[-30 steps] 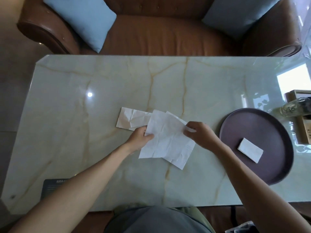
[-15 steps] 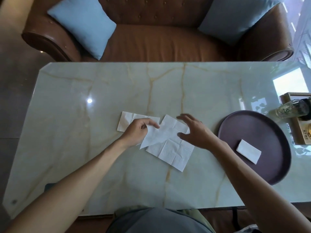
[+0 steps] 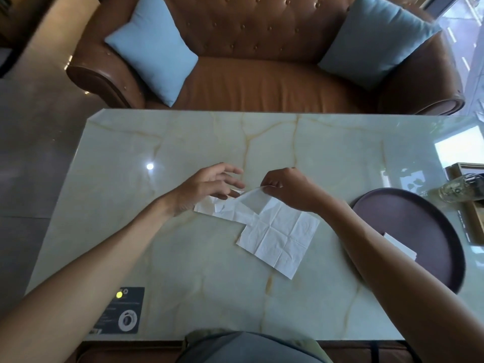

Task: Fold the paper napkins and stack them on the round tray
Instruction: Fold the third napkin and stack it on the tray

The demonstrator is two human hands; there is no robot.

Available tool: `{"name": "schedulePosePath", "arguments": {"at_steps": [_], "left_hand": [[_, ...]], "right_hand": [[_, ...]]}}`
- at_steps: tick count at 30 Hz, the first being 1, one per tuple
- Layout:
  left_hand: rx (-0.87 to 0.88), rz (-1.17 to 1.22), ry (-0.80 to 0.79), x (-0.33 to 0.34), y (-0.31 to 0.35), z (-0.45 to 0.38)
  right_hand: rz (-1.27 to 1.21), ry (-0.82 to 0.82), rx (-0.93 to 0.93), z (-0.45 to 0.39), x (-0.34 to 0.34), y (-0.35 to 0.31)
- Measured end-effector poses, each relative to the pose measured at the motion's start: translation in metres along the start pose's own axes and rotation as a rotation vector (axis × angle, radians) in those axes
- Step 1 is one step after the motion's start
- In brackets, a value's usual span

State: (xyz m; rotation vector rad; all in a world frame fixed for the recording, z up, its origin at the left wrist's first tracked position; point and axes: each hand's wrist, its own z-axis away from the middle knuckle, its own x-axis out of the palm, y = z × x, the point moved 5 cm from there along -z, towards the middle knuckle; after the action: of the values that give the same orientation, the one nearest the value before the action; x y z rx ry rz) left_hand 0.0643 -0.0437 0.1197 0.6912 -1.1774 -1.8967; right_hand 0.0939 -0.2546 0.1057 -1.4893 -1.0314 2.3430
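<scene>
The only print in view is on a dark card (image 3: pixel 121 310) at the near left edge of the marble table (image 3: pixel 183 258) — a yellow dot, a white ring shape and lines of small text, all too small for me to read. The glass bottle (image 3: pixel 461 189) lying at the far right shows no label I can make out, and it rests by a wooden box (image 3: pixel 471 205) at the table's edge. In front of me, an unfolded white napkin (image 3: pixel 277 237) lies flat on the table, square, creased into a grid of fold lines, turned at an angle. My right hand (image 3: pixel 290 189) pinches the upper corner of a second napkin sheet (image 3: pixel 251 203) between thumb and fingertips, lifting it a little off the surface so it looks thin and half translucent. My left hand (image 3: pixel 207 187) hovers just above the table with fingers spread wide, holding nothing, over a crumpled napkin (image 3: pixel 217 208) that lies partly under the others. To my right sits the round tray (image 3: pixel 419 218), dark purple with a low rim, and on it one folded napkin (image 3: pixel 400 244) — a small white rectangle, half hidden behind my right forearm. Beyond the table stands a brown leather sofa (image 3: pixel 262 74) with two pale blue cushions (image 3: pixel 154 48).
</scene>
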Motion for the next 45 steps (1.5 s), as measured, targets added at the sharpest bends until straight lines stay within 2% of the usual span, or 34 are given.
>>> {"name": "schedulePosePath", "arguments": {"at_steps": [6,9,12,17,25,33,36,41,45], "left_hand": [[-0.035,-0.74,0.107,0.03,0.003,-0.023],[0.007,-0.915,0.176,0.042,0.0,-0.032],[0.02,-0.904,0.185,0.047,-0.003,-0.034],[-0.021,-0.807,0.038,0.037,-0.009,-0.035],[-0.071,-0.815,-0.064,0.025,-0.007,-0.031],[-0.087,-0.748,-0.03,0.018,-0.023,-0.029],[-0.109,-0.63,-0.03,0.022,-0.026,-0.028],[0.011,-0.516,0.011,0.05,-0.012,-0.046],[0.063,-0.511,0.052,0.067,0.0,-0.057]], "right_hand": [[0.064,-0.038,-0.006,0.0,-0.008,-0.015],[0.083,-0.045,-0.001,0.004,-0.011,-0.014],[0.132,-0.044,0.011,0.009,-0.013,-0.006],[0.228,-0.09,0.087,0.019,-0.015,0.017],[0.281,-0.1,0.152,0.033,-0.029,0.036],[0.324,-0.042,0.088,0.035,-0.04,0.025],[0.353,-0.037,0.032,0.036,-0.042,0.011],[0.334,-0.034,-0.039,0.037,-0.051,-0.012],[0.365,-0.014,-0.038,0.04,-0.06,-0.016]]}}
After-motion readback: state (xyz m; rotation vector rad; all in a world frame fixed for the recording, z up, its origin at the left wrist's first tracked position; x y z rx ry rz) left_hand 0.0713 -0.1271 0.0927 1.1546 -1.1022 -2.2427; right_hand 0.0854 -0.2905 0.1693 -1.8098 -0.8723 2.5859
